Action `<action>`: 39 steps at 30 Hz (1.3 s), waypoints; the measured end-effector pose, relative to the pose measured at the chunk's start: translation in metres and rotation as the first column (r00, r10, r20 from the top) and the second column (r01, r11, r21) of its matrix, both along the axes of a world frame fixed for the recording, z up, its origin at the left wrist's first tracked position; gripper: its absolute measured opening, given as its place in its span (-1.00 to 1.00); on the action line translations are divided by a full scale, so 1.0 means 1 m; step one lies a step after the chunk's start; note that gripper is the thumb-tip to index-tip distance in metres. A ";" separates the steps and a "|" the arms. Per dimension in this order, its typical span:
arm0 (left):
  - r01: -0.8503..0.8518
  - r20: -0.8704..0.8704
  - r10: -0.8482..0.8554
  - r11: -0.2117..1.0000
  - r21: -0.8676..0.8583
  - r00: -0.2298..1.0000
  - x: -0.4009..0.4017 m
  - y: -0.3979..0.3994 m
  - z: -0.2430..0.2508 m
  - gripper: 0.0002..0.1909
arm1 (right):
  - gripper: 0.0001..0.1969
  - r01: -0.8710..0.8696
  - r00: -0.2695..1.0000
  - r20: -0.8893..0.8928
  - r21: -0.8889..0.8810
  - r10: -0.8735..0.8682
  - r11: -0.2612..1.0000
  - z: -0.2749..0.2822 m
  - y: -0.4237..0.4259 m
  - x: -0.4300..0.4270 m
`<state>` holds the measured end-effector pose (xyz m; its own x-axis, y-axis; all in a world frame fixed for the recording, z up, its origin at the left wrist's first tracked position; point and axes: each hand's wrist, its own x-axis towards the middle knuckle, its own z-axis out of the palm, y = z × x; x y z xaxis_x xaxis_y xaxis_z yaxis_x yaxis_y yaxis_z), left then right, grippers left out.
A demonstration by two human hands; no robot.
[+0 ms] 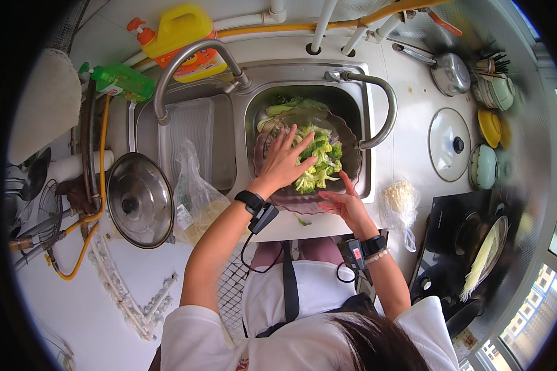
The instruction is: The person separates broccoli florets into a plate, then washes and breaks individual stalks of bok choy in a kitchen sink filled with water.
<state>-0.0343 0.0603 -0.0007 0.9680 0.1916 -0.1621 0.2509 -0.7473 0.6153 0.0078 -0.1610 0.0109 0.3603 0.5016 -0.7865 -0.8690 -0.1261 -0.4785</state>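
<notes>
A clear scalloped bowl (301, 204) with a pinkish rim sits in the right basin of the steel sink (366, 74). Inside it lies a heap of green broccoli pieces (322, 160). My left hand (285, 162) is spread flat over the left side of the heap, fingers apart, with nothing gripped. At the bowl's near right rim is my right hand (348, 204), its fingers parted beside the broccoli; whether it presses on the rim is unclear. Long green vegetable stalks (292, 105) show in the basin behind the bowl, partly covered by it.
Two curved faucets (195, 44) (390, 111) arch over the sink. A ribbed plastic container (185, 120) occupies the left basin. Plastic bags (199, 199) (399, 199) flank the sink. Pot lids (139, 199) (449, 143) stand either side. Noodles (482, 262) rest in a pan on the stove.
</notes>
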 end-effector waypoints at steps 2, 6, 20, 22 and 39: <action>0.001 0.066 -0.005 0.998 0.066 0.998 -0.012 -0.010 0.011 -0.36 | -0.22 0.017 0.999 -0.030 0.092 -0.014 0.996 -0.002 -0.005 -0.006; 0.057 0.103 -0.073 0.987 0.153 0.992 -0.029 -0.035 0.025 -0.28 | -0.21 -0.018 1.000 -0.012 0.035 0.018 0.999 0.008 0.009 -0.009; 0.130 -0.081 -0.120 0.983 0.133 0.989 -0.056 -0.020 0.022 -0.32 | -0.20 -0.041 0.999 -0.023 0.014 0.042 0.999 0.005 0.013 -0.021; 0.158 -0.001 -0.161 0.970 0.186 0.987 -0.056 -0.026 0.028 -0.30 | -0.20 -0.043 0.999 -0.014 0.024 0.044 0.999 0.006 0.022 -0.024; 0.005 0.133 -0.014 0.998 0.062 0.991 -0.059 0.029 0.066 -0.42 | -0.21 -0.051 0.999 -0.007 0.104 0.052 0.993 0.038 0.023 -0.017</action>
<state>-0.0936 0.0889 0.0649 0.9820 0.1880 -0.0194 0.1624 -0.7869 0.5953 -0.0091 -0.1378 0.0491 0.3241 0.5982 -0.7329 -0.8673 -0.1215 -0.4827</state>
